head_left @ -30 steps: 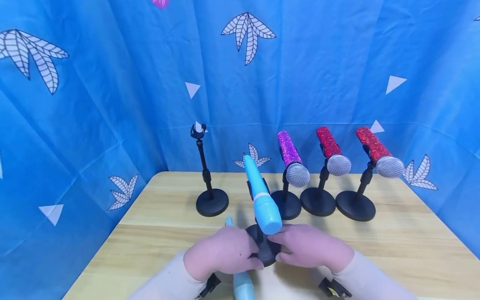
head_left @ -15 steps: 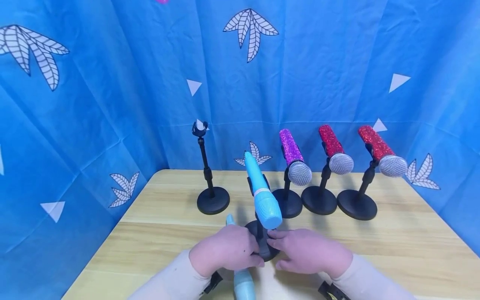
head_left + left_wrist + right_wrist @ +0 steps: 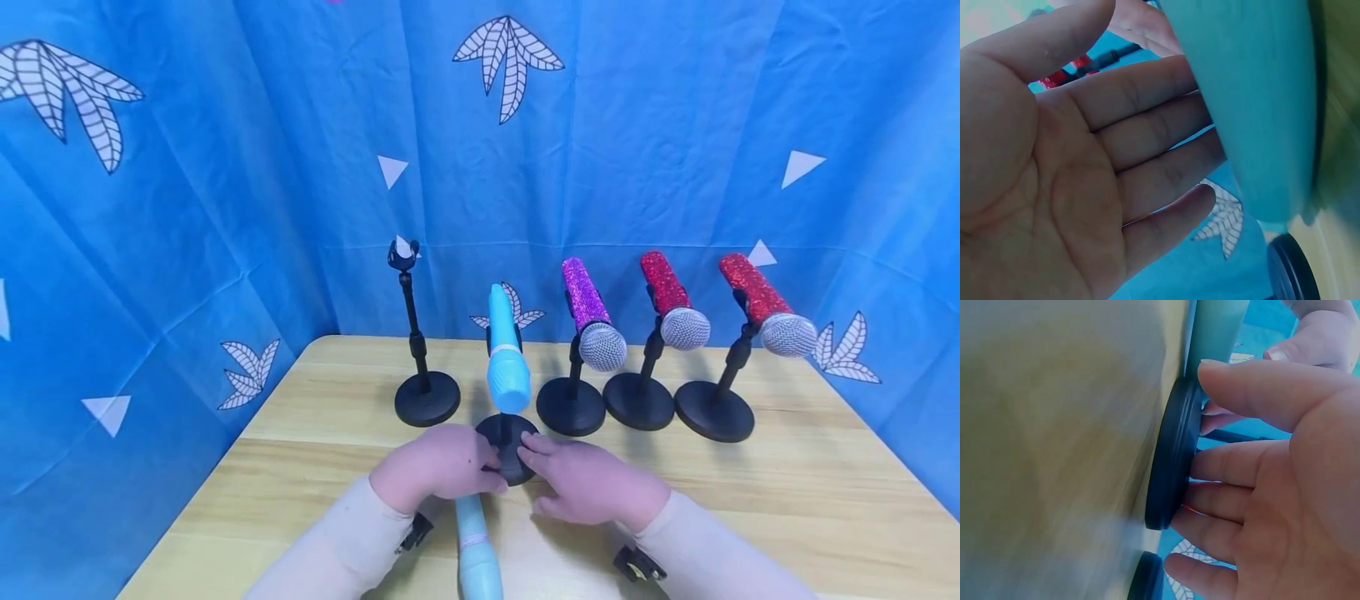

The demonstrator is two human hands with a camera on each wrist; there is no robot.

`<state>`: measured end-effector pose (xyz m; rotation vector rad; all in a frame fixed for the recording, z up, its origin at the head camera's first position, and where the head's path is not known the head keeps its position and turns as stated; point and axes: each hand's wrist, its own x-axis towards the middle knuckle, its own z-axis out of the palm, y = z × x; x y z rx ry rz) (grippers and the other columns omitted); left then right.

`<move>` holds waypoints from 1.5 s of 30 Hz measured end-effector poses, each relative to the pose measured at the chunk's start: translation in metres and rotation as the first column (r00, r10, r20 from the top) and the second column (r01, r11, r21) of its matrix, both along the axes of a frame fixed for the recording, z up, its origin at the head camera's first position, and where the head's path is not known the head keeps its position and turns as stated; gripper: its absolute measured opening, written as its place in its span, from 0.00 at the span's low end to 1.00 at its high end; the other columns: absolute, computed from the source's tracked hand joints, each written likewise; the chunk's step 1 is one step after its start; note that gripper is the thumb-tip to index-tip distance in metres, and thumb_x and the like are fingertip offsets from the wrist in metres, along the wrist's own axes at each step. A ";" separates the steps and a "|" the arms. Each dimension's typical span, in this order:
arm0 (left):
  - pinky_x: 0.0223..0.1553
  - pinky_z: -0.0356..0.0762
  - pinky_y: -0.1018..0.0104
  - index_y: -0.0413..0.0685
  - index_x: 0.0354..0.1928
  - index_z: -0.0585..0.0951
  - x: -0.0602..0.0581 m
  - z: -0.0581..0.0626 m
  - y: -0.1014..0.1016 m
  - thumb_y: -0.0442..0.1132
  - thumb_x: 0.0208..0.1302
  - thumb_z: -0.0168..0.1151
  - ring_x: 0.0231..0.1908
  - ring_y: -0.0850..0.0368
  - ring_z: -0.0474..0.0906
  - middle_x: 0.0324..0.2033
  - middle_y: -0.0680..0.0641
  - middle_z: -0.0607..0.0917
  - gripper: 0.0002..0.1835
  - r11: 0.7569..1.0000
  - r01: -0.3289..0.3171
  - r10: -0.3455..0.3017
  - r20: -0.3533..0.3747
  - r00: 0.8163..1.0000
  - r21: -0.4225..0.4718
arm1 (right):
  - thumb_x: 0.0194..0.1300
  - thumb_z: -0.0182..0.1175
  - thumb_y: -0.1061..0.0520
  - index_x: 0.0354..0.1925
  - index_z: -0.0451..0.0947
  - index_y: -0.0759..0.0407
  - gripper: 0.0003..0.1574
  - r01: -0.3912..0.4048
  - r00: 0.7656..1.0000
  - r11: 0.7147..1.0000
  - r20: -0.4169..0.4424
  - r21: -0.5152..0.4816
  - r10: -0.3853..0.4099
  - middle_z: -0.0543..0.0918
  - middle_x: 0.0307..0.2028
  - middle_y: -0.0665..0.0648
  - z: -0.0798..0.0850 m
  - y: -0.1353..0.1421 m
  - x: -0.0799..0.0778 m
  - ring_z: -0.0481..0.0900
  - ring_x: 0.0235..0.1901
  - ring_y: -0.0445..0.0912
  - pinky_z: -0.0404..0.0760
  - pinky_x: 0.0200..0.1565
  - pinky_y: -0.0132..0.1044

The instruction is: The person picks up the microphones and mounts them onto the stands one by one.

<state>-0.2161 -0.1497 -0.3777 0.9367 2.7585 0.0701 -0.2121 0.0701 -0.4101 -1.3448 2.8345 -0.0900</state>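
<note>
A light-blue microphone (image 3: 509, 375) sits tilted in the clip of a black stand, its head toward me. My left hand (image 3: 442, 465) is at the left side of the stand's round base (image 3: 507, 433). Straight fingers of my right hand (image 3: 592, 479) touch the base's right side; the right wrist view shows them against its edge, the thumb apart. A second light-blue microphone (image 3: 477, 550) lies on the table, partly under my left hand. In the left wrist view it hides my left fingertips, while the rest of those fingers look nearly straight.
Farther left stands a black microphone stand (image 3: 422, 358) with an unfilled clip. To the right, a purple glitter microphone (image 3: 583, 292) and two red glitter microphones (image 3: 666, 283) rest on stands. A blue patterned curtain (image 3: 337, 125) surrounds the wooden table (image 3: 300, 500).
The stand with the light-blue microphone has slid away from me and slightly left, with both hands following it. More of the lying microphone now shows. The view has shifted slightly.
</note>
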 end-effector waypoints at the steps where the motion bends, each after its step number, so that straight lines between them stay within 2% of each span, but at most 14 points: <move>1: 0.38 0.74 0.65 0.64 0.37 0.85 -0.002 0.000 -0.001 0.62 0.59 0.57 0.36 0.65 0.77 0.34 0.63 0.82 0.15 1.000 -0.014 0.014 0.011 1.000 0.005 | 0.59 0.60 0.40 0.64 0.66 0.62 0.42 0.002 1.000 1.000 -0.005 -0.002 -0.002 0.64 0.65 0.63 -0.001 -0.002 -0.003 0.68 0.61 0.53 0.70 0.57 0.43; 4: 0.46 0.74 0.61 0.63 0.46 0.84 -0.009 -0.002 -0.006 0.62 0.60 0.55 0.48 0.62 0.77 0.48 0.60 0.81 0.19 0.999 -0.044 0.044 0.038 0.998 0.021 | 0.58 0.60 0.40 0.63 0.67 0.63 0.42 0.001 1.000 1.000 -0.029 -0.016 -0.002 0.65 0.64 0.64 -0.005 -0.005 -0.011 0.68 0.60 0.54 0.70 0.56 0.43; 7: 0.52 0.71 0.58 0.61 0.53 0.81 -0.016 -0.003 -0.010 0.63 0.62 0.52 0.55 0.59 0.73 0.54 0.58 0.78 0.24 0.996 -0.075 0.072 0.068 0.995 0.042 | 0.58 0.60 0.40 0.62 0.68 0.64 0.42 0.003 0.998 1.000 -0.061 -0.023 -0.004 0.67 0.63 0.65 -0.008 -0.008 -0.019 0.70 0.59 0.54 0.71 0.56 0.43; 11: 0.56 0.67 0.56 0.57 0.60 0.76 -0.028 -0.008 -0.016 0.66 0.63 0.48 0.59 0.56 0.69 0.57 0.58 0.76 0.31 0.993 -0.101 0.094 0.104 0.990 0.066 | 0.58 0.60 0.40 0.62 0.68 0.64 0.42 0.019 0.997 0.999 -0.069 -0.034 -0.022 0.67 0.63 0.65 -0.010 -0.011 -0.030 0.69 0.59 0.55 0.70 0.57 0.44; 14: 0.58 0.66 0.56 0.56 0.63 0.73 -0.036 -0.012 -0.019 0.66 0.64 0.46 0.61 0.55 0.67 0.58 0.58 0.74 0.32 0.989 -0.115 0.103 0.125 0.987 0.089 | 0.58 0.61 0.41 0.62 0.68 0.65 0.42 0.044 0.998 0.998 -0.041 -0.051 -0.047 0.66 0.64 0.65 -0.011 -0.012 -0.036 0.67 0.61 0.56 0.69 0.58 0.45; 23: 0.62 0.60 0.54 0.56 0.64 0.71 -0.053 -0.023 -0.026 0.65 0.65 0.44 0.65 0.53 0.61 0.64 0.52 0.68 0.32 0.967 -0.152 0.118 0.167 0.979 0.205 | 0.59 0.58 0.40 0.65 0.66 0.60 0.41 0.126 0.992 0.991 0.033 -0.035 -0.125 0.63 0.66 0.61 -0.012 -0.015 -0.058 0.64 0.64 0.52 0.67 0.59 0.43; 29: 0.63 0.57 0.52 0.57 0.64 0.70 -0.058 -0.026 -0.026 0.66 0.65 0.44 0.67 0.52 0.56 0.67 0.53 0.62 0.32 0.960 -0.159 0.122 0.166 0.979 0.230 | 0.60 0.57 0.41 0.65 0.66 0.57 0.39 0.160 0.982 0.983 0.121 -0.092 -0.148 0.63 0.67 0.57 -0.008 -0.012 -0.071 0.61 0.65 0.50 0.66 0.60 0.42; 34: 0.63 0.57 0.52 0.54 0.65 0.69 -0.060 -0.027 -0.027 0.63 0.66 0.46 0.67 0.51 0.55 0.68 0.52 0.62 0.31 0.961 -0.148 0.114 0.152 0.982 0.232 | 0.62 0.57 0.42 0.65 0.65 0.57 0.38 0.147 0.979 0.982 0.156 -0.122 -0.128 0.62 0.67 0.57 -0.008 -0.009 -0.077 0.60 0.65 0.50 0.65 0.61 0.42; 41: 0.62 0.60 0.53 0.51 0.67 0.66 -0.059 -0.024 -0.032 0.62 0.66 0.47 0.65 0.51 0.59 0.66 0.46 0.64 0.33 0.960 -0.123 0.102 0.095 0.990 0.251 | 0.62 0.58 0.43 0.66 0.64 0.59 0.39 0.116 0.986 0.986 0.137 -0.122 -0.099 0.61 0.67 0.59 -0.010 -0.011 -0.074 0.60 0.65 0.52 0.64 0.61 0.44; 45: 0.61 0.62 0.54 0.52 0.68 0.65 -0.060 -0.018 -0.041 0.65 0.64 0.47 0.64 0.54 0.62 0.65 0.49 0.67 0.36 0.943 -0.152 0.131 0.090 0.987 0.295 | 0.61 0.58 0.42 0.65 0.66 0.58 0.38 0.105 0.989 0.989 0.117 -0.099 -0.094 0.62 0.67 0.60 -0.008 -0.012 -0.071 0.62 0.64 0.52 0.66 0.60 0.43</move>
